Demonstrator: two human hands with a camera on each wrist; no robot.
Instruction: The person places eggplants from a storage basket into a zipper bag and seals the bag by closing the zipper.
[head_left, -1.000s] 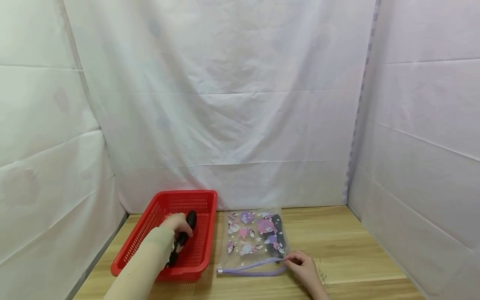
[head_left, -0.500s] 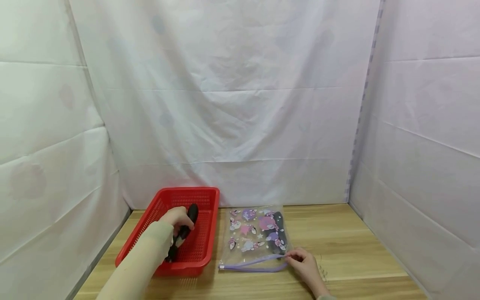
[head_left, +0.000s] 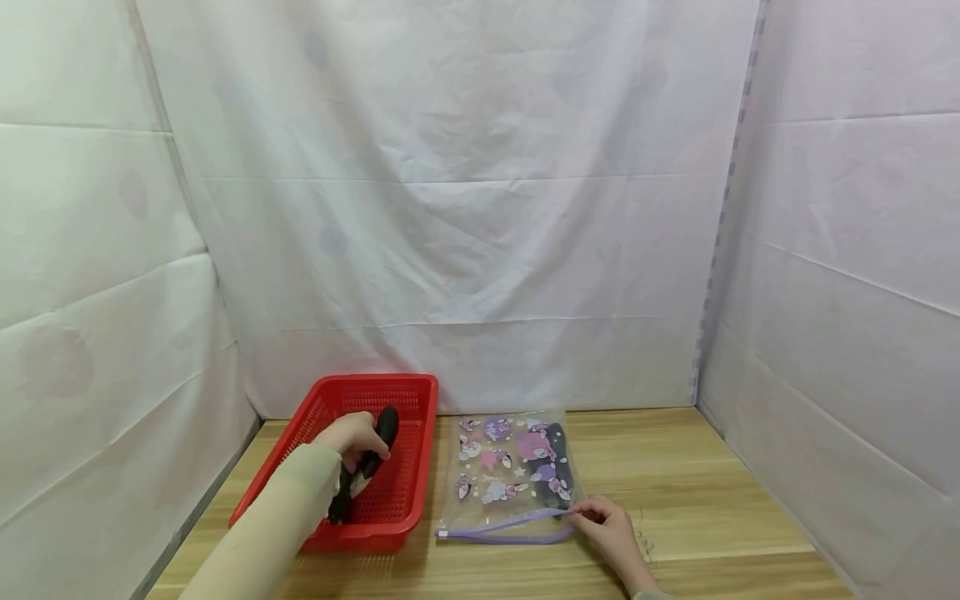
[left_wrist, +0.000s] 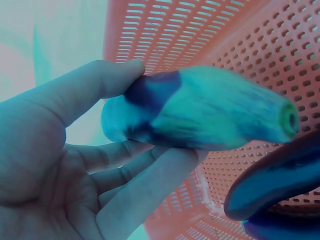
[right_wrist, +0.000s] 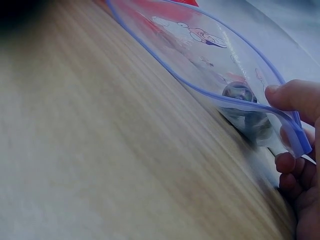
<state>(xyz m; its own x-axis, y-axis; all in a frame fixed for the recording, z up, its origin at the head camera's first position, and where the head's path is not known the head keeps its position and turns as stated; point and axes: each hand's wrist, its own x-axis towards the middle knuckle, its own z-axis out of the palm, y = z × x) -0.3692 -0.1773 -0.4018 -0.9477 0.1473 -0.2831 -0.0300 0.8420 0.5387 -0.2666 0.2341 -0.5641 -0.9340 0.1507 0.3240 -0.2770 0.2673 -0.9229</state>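
My left hand (head_left: 351,437) is over the red basket, thumb and fingers gripping a dark eggplant (head_left: 387,427). In the left wrist view, the pale calyx and cut stem of this eggplant (left_wrist: 210,107) point away from the palm. Below it in the basket lie more dark, elongated eggplants (left_wrist: 272,180). My right hand (head_left: 609,532) pinches the corner of a clear zip bag (head_left: 476,475) printed with pink and purple cartoon figures. The bag's purple zip edge (right_wrist: 192,89) gapes wide. A dark, long object (head_left: 557,458) shows through the bag's right side.
The red slotted basket (head_left: 424,479) stands left of the bag on a wood-grain table (head_left: 675,483). A white slider (head_left: 442,534) sits at the left end of the zip. White cloth (head_left: 465,250) encloses the back and both sides.
The eggplant in my left hand has shifted slightly up and right, away from the dark one below it. My right hand keeps its pinch on the bag corner. The head view has shifted slightly.
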